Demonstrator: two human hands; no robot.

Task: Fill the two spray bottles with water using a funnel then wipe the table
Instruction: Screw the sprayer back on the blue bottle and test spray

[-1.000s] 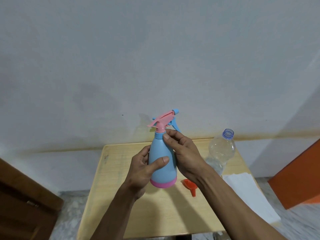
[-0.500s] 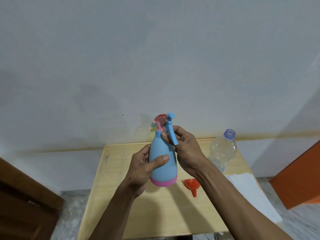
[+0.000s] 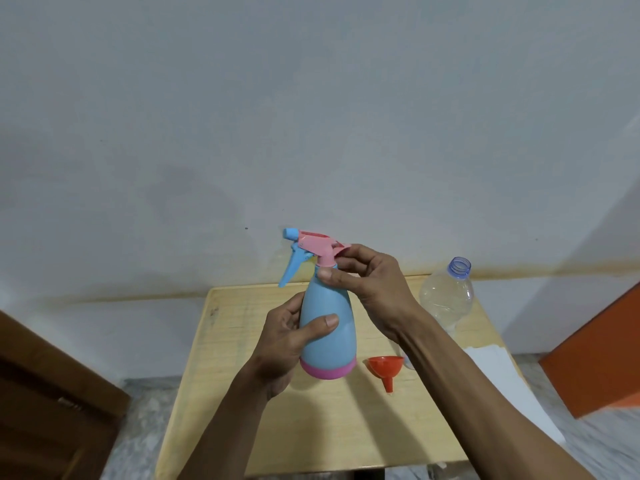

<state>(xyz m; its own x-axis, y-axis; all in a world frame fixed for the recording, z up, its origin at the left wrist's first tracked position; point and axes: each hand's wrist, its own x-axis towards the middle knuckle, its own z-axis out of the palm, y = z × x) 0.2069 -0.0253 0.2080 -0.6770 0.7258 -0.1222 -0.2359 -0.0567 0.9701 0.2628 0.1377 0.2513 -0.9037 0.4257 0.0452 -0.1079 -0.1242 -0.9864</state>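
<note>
I hold a blue spray bottle (image 3: 328, 336) with a pink base upright above the wooden table (image 3: 242, 393). My left hand (image 3: 289, 344) grips its body from the left, thumb across the front. My right hand (image 3: 370, 282) pinches the pink collar at the neck, under the pink spray head (image 3: 313, 244), whose blue trigger and nozzle point left. A small red funnel (image 3: 386, 367) lies on its side on the table just right of the bottle. Behind it stands a clear uncapped plastic water bottle (image 3: 448, 299). Only one spray bottle is in view.
A white cloth or paper sheet (image 3: 505, 379) lies at the table's right edge. An orange panel (image 3: 602, 358) stands at the far right, dark wooden furniture (image 3: 45, 393) at the lower left. A pale wall rises right behind the table.
The spray head has turned about the neck under my right hand: its trigger and nozzle pointed right, then forward, and now point left. My left hand keeps the same grip.
</note>
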